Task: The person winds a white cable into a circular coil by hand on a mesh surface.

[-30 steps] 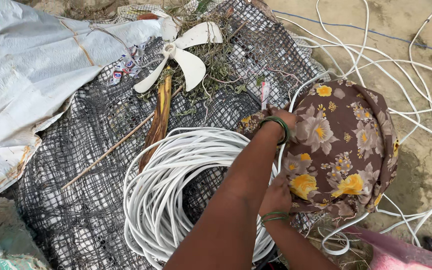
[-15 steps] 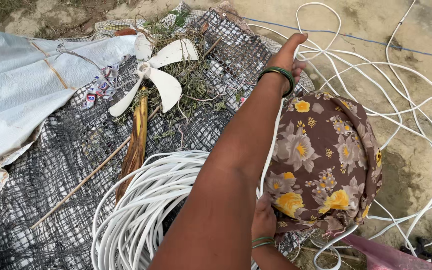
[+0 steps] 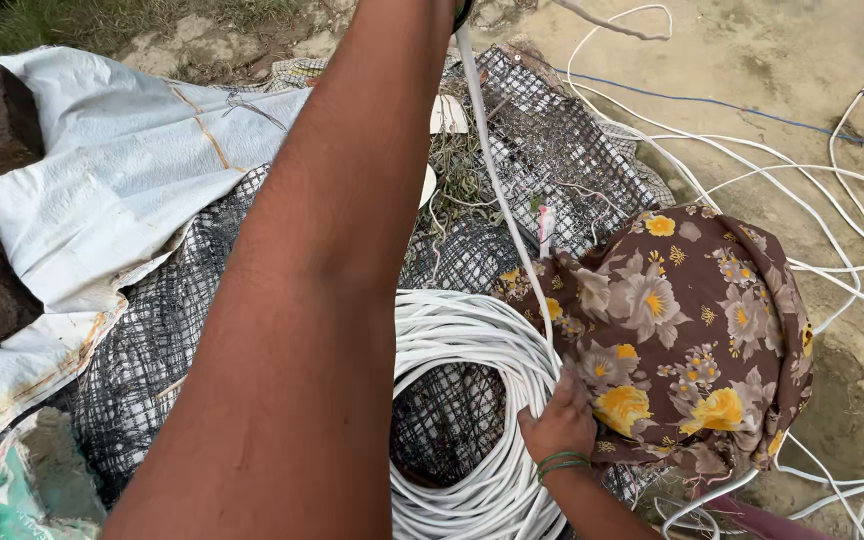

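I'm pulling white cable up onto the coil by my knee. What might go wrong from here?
1. The loose cable lies in crossing loops on the ground, so a hard pull may tighten them into a knot.
2. The taut strand runs over the black mesh and dry twigs; it may snag or drag them in.
3. Only the right hand steadies the coil, so turns may slip loose.

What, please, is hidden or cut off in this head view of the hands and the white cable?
- Left hand: beyond the top edge; its grip cannot be judged.
- White fan blades: mostly behind the raised left forearm.
- Right hand fingers: pressed against the cable coil, closure unclear.
- Cable: upper end leaves the frame.
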